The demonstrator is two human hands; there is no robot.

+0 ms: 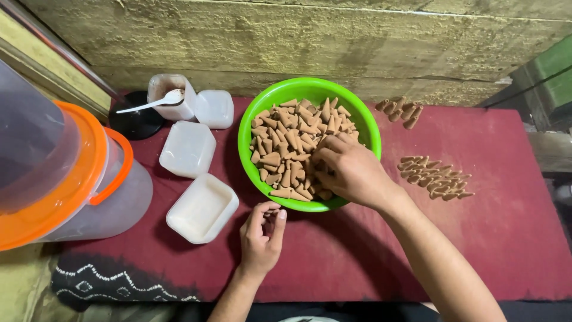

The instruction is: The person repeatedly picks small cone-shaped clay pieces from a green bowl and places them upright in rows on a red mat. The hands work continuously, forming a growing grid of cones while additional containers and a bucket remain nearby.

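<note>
- Brown, matte cones (pixel 292 143), small and tapered, fill a glossy green plastic bowl (pixel 250 122) at the centre of the frame, on a counter (pixel 500 238) covered in dark red cloth.
- Right hand (pixel 348 170) lies inside the bowl at its lower right side, fingers (pixel 325 156) curled down among the cones; whether they pinch one cannot be told.
- Left hand (pixel 262 232) rests on the cloth just below the bowl's rim, fingers bent loosely inward, holding nothing visible.
- More cones lie in two loose groups on the cloth at right: a small cluster (pixel 400 111) in the upper right, and a longer row (pixel 434 177) beside the right wrist.
- At left sit smooth white square containers (pixel 201 207), one with a white spoon (pixel 156 102) in it.
- Far left, a translucent bucket (pixel 119 203) with orange rim and handle.
</note>
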